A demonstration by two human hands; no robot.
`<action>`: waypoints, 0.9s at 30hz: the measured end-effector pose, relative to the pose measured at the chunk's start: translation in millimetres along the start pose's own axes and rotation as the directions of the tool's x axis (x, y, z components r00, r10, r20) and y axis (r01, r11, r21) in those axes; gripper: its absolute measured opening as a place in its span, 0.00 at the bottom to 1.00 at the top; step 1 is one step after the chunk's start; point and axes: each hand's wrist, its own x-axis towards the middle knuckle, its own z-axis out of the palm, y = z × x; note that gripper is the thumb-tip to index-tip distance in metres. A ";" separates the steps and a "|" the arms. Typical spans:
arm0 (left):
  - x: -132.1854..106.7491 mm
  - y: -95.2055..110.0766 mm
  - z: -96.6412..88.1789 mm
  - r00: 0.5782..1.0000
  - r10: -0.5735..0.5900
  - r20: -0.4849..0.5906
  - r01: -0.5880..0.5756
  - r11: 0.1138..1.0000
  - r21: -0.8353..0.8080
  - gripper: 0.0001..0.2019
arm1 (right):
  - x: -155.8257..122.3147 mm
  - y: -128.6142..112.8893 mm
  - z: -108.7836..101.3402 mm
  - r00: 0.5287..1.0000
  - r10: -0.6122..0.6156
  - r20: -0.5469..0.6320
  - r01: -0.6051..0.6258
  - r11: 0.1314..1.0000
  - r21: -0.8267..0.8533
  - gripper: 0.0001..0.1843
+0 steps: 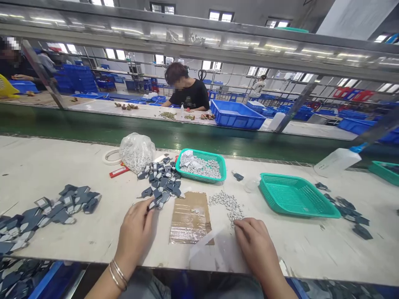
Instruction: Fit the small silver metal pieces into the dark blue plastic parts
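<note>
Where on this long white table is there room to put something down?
There is bare table top between the tape roll and the left heap of dark pieces. Another bare patch lies below the big green basket, right of the right hand. It's crowded by the left hand, where the middle heap of dark pieces sits beside the small green basket.

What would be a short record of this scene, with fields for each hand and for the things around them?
Left hand: at the lower edge of the dark pieces, with bangles on the wrist
Right hand: beside the small silver pieces
Between hands: taped brown sheet
Baskets: teal basket holding silver pieces; larger teal basket to the right
Nearby: plastic bag
Far bench: co-worker, blue crate
</note>
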 end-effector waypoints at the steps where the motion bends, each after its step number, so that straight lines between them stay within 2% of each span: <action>1: -2.9 1.8 -4.0 0.999 -0.035 -0.024 0.035 0.999 -0.020 0.19 | 2.3 0.0 0.3 1.000 0.011 0.008 -0.011 1.000 -0.013 0.10; 3: -10.0 7.1 -12.7 0.983 -0.176 -0.044 0.170 0.979 -0.112 0.20 | 6.4 -1.6 0.0 1.000 0.017 0.017 -0.017 0.999 -0.034 0.12; 5: -18.2 13.7 -19.7 0.943 -0.332 -0.003 0.318 0.909 -0.270 0.23 | 9.2 -4.0 -0.7 1.000 0.002 0.021 -0.001 0.999 -0.050 0.12; 8: -29.5 23.0 -23.9 0.901 -0.428 0.072 0.406 0.772 -0.489 0.27 | 10.7 -5.9 -1.2 0.999 -0.028 0.025 0.029 0.998 -0.058 0.12; 13: -40.3 32.8 -19.8 0.863 -0.469 0.187 0.460 0.578 -0.673 0.28 | 11.0 -6.1 1.3 0.999 -0.028 0.025 0.029 0.999 -0.046 0.11; 18: -46.4 44.8 -16.4 0.845 -0.426 0.322 0.512 0.472 -0.717 0.25 | 13.1 -15.4 6.3 0.997 -0.050 0.066 0.044 0.996 0.083 0.09; 21: -49.4 55.6 -15.6 0.828 -0.404 0.389 0.536 0.362 -0.763 0.26 | 11.8 -19.6 8.4 0.993 -0.098 0.067 0.087 0.985 0.151 0.08; 24: -51.0 66.2 -17.0 0.789 -0.387 0.477 0.582 0.222 -0.782 0.27 | 9.2 -18.8 8.4 0.990 -0.139 0.031 0.134 0.984 0.118 0.08; 27: -51.1 73.5 -20.3 0.764 -0.391 0.513 0.601 0.143 -0.786 0.25 | 9.0 -16.7 7.3 0.983 -0.179 0.028 0.177 0.983 0.056 0.09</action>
